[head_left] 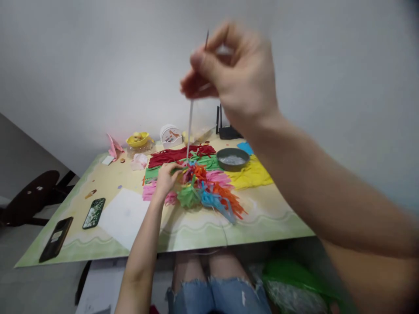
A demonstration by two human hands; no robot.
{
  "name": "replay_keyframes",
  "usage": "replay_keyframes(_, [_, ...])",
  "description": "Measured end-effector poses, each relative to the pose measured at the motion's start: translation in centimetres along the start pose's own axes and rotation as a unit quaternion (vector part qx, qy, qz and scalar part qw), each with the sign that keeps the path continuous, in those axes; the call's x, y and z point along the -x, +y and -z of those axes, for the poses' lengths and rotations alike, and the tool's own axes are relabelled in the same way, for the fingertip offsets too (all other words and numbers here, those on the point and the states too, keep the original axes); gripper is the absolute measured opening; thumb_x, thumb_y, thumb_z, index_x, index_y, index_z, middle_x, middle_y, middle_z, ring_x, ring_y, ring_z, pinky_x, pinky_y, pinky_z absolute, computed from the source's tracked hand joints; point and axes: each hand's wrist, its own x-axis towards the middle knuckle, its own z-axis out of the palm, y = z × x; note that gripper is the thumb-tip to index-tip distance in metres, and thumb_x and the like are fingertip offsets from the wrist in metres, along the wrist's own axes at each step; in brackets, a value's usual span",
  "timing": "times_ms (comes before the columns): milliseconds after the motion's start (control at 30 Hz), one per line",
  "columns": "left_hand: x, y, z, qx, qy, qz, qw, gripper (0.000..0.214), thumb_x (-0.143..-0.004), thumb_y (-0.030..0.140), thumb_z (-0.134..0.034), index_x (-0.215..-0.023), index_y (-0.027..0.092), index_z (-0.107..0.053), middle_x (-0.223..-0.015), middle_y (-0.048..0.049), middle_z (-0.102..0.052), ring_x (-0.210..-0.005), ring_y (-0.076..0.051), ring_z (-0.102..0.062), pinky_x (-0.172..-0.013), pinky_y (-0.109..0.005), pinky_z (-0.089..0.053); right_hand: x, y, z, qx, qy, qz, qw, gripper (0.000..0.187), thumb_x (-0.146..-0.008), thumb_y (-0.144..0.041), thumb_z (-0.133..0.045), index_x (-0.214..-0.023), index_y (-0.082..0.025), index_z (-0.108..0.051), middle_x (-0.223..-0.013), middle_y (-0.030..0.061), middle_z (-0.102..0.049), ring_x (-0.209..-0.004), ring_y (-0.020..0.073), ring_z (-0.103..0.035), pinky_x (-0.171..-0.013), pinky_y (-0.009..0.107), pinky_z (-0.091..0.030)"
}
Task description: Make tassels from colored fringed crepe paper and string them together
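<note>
My right hand (225, 65) is raised high in front of the wall, slightly blurred, with thumb and forefinger pinched on a thin needle (207, 40). A white thread (190, 126) runs straight down from below this hand to a bunch of coloured fringed strips (198, 174) on the table. At the upper left of that bunch, my left hand (168, 176) has its fingers closed on the strips. Green (190, 197), blue and orange fringes spread out to the right of it. Exactly what the left fingertips pinch is partly hidden.
Piles of red (180, 155), green, pink and yellow strips (252, 174) lie behind, around a grey round dish (232, 159). Left are a white sheet (126, 216) and two phones (94, 213) (56, 239). A yellow bowl (137, 139) and black router (229, 132) stand near the wall.
</note>
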Motion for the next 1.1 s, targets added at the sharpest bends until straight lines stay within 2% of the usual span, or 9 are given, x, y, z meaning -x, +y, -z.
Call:
replay_keyframes(233, [7.5,4.3,0.4,0.139,0.165,0.150,0.965,0.021,-0.086,0.031,-0.057,-0.102,0.020,-0.063,-0.115,-0.0094,-0.062,-0.114,-0.023,-0.052,-0.104,-0.041,-0.035,-3.9,-1.9,-0.9,0.255,-0.022,0.112,0.960,0.003,-0.082,-0.011,-0.056,-0.081,-0.011,-0.059,-0.066,-0.0047,-0.060,-0.067,0.0083,-0.065,-0.059,0.017,-0.050])
replay_keyframes(367, [14.5,6.9,-5.0,0.319,0.004,0.277,0.906,0.018,-0.076,0.030,-0.068,-0.086,0.016,-0.064,-0.089,-0.0092,-0.067,-0.090,-0.023,-0.062,-0.088,-0.038,-0.047,-4.4,-2.0,-1.0,0.355,-0.037,0.132,0.925,0.012,-0.079,-0.012,-0.057,-0.085,-0.005,-0.065,-0.070,-0.0044,-0.062,-0.068,0.0061,-0.063,-0.071,0.022,-0.052])
replay_keyframes(500, [16.4,9.6,-11.9,0.395,-0.076,0.300,0.865,0.031,-0.073,0.030,-0.071,-0.098,0.014,-0.062,-0.083,-0.0075,-0.066,-0.083,-0.018,-0.064,-0.083,-0.032,-0.049,-4.7,-3.8,-1.2,0.373,-0.022,0.119,0.920,0.025,-0.085,-0.018,-0.047,-0.093,-0.002,-0.063,-0.074,-0.0069,-0.058,-0.082,0.0072,-0.064,-0.082,0.031,-0.048])
replay_keyframes(567, [16.8,10.5,-12.7,0.429,-0.126,0.303,0.841,0.034,-0.076,0.040,-0.068,-0.094,0.012,-0.062,-0.065,-0.0019,-0.059,-0.062,-0.013,-0.060,-0.069,-0.029,-0.051,-4.7,-4.9,-0.4,0.385,-0.001,0.095,0.918,0.033,-0.086,-0.021,-0.042,-0.099,0.000,-0.062,-0.077,-0.0054,-0.060,-0.087,0.0086,-0.064,-0.081,0.031,-0.046])
replay_keyframes(667, [18.5,10.0,-8.5,0.450,-0.189,0.300,0.819,0.045,-0.073,0.057,-0.065,-0.076,0.012,-0.061,-0.046,0.0083,-0.037,-0.036,-0.005,-0.034,-0.042,-0.020,-0.037,-4.3,-5.9,2.9,0.470,0.027,0.097,0.877,0.032,-0.084,-0.023,-0.050,-0.096,-0.001,-0.068,-0.083,-0.0004,-0.068,-0.085,0.0113,-0.066,-0.078,0.028,-0.046])
replay_keyframes(767, [20.1,7.4,0.5,0.427,-0.175,0.303,0.834,0.046,-0.072,0.060,-0.063,-0.073,0.014,-0.057,-0.047,0.0097,-0.032,-0.037,-0.004,-0.026,-0.037,-0.016,-0.021,-2.8,-5.3,8.0,0.573,0.058,0.092,0.812,0.030,-0.084,-0.029,-0.058,-0.095,-0.005,-0.072,-0.092,0.0057,-0.073,-0.088,0.0152,-0.067,-0.081,0.028,-0.046])
replay_keyframes(900, [20.6,5.3,10.8,0.201,-0.009,0.243,0.949,0.035,-0.083,0.050,-0.052,-0.083,0.016,-0.060,-0.051,0.0078,-0.034,-0.045,-0.008,-0.031,-0.044,-0.018,-0.024,1.7,-1.9,13.3,0.622,0.093,-0.031,0.777,0.026,-0.088,-0.027,-0.057,-0.094,-0.007,-0.073,-0.090,0.0105,-0.074,-0.083,0.0135,-0.067,-0.077,0.025,-0.045])
replay_keyframes(1033, [20.0,6.8,13.5,0.079,-0.246,0.184,0.948,0.036,-0.083,0.045,-0.047,-0.071,0.016,-0.063,-0.061,0.0011,-0.055,-0.058,-0.012,-0.046,-0.058,-0.023,-0.037,6.7,1.1,14.6,0.613,0.031,-0.117,0.781,0.019,-0.086,-0.022,-0.063,-0.089,-0.008,-0.074,-0.084,0.0136,-0.073,-0.077,0.0123,-0.064,-0.071,0.025,-0.042])
replay_keyframes(1100, [19.4,7.6,14.1,0.047,-0.261,0.178,0.947,0.038,-0.085,0.045,-0.042,-0.074,0.016,-0.064,-0.065,0.0003,-0.058,-0.061,-0.013,-0.047,-0.060,-0.023,-0.038,8.2,1.6,14.8,0.605,0.016,-0.146,0.782,0.014,-0.085,-0.020,-0.064,-0.090,-0.011,-0.074,-0.084,0.0128,-0.073,-0.077,0.0125,-0.063,-0.071,0.026,-0.041])
